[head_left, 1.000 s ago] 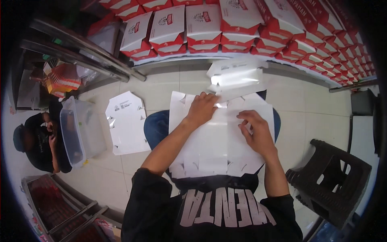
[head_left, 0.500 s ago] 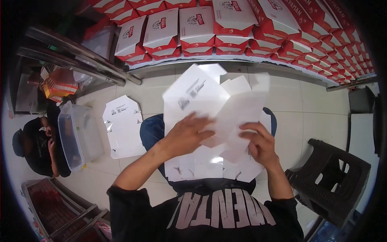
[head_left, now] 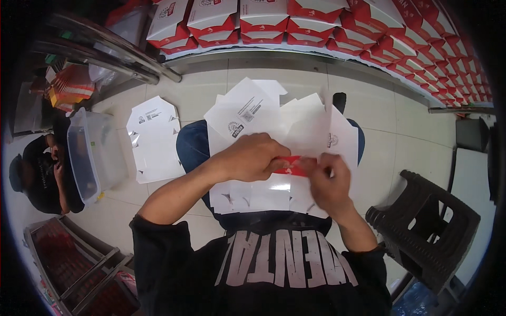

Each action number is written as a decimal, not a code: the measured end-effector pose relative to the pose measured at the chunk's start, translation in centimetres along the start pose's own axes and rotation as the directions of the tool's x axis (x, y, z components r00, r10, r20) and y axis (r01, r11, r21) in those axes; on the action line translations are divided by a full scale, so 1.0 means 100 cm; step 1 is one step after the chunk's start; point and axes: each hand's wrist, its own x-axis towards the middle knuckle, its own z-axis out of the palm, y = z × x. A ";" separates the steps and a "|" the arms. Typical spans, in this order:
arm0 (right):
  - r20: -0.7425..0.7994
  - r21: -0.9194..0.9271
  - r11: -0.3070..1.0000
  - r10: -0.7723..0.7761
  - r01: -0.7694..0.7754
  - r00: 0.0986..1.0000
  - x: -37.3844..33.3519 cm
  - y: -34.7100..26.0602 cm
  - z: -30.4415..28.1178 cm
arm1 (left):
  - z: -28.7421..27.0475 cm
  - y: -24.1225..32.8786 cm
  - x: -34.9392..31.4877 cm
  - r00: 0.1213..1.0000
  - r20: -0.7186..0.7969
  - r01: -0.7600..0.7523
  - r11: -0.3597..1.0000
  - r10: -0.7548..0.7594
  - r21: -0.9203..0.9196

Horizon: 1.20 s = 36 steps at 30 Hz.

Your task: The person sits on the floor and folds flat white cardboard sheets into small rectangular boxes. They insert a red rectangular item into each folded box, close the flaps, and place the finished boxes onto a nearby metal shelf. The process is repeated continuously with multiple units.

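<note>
On my lap lies a flat white box blank (head_left: 253, 195) with slits along its near edge. Over it I hold a partly folded cardboard box (head_left: 247, 113), white with dark print, its far flaps spread out. A red flap (head_left: 289, 165) of this box shows between my two hands. My left hand (head_left: 258, 158) is closed on the flap's left end, fingers curled. My right hand (head_left: 329, 181) pinches the flap's right end, slightly blurred by motion. The fingertips are partly hidden behind the card.
Another white blank (head_left: 155, 139) lies on the tiled floor to the left. Beyond it are a clear plastic bin (head_left: 89, 158) and a seated person (head_left: 45, 171). Finished red and white boxes (head_left: 263, 23) are stacked along the far side. A dark plastic stool (head_left: 427, 226) stands at right.
Both hands have come closer together and closed on the folded box's near flap. Its red outer side now shows between them. The view has shifted slightly.
</note>
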 end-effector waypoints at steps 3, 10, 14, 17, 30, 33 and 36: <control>-0.085 -0.056 0.995 0.077 -0.082 0.993 0.015 -0.005 -0.010 | -0.011 0.010 0.001 0.997 -0.044 0.060 0.996 -0.057 0.068; 0.198 -0.202 0.979 0.052 -0.011 0.979 0.025 -0.010 -0.003 | -0.004 0.011 0.005 0.997 0.011 0.076 0.992 -0.078 0.100; 0.290 -0.139 0.974 0.213 -0.179 0.933 0.028 -0.012 -0.018 | -0.006 0.017 -0.014 0.978 -0.204 0.077 0.982 -0.042 0.170; 0.174 -0.059 0.923 0.384 -0.379 0.907 0.033 -0.007 -0.031 | -0.011 0.024 -0.042 0.915 -0.359 0.273 0.937 -0.183 0.218; 0.132 0.267 0.920 0.260 -0.287 0.956 0.042 -0.035 -0.003 | -0.010 0.051 -0.023 0.975 -0.221 0.156 0.712 0.000 0.685; -0.030 0.366 0.873 0.358 -0.323 0.933 0.041 -0.036 -0.003 | -0.009 0.036 -0.022 0.814 -0.407 -0.084 0.778 0.414 0.623; -0.255 0.649 0.743 0.418 -0.166 0.872 0.039 -0.042 0.002 | 0.003 0.026 -0.034 0.518 -0.640 -0.186 0.805 0.568 0.564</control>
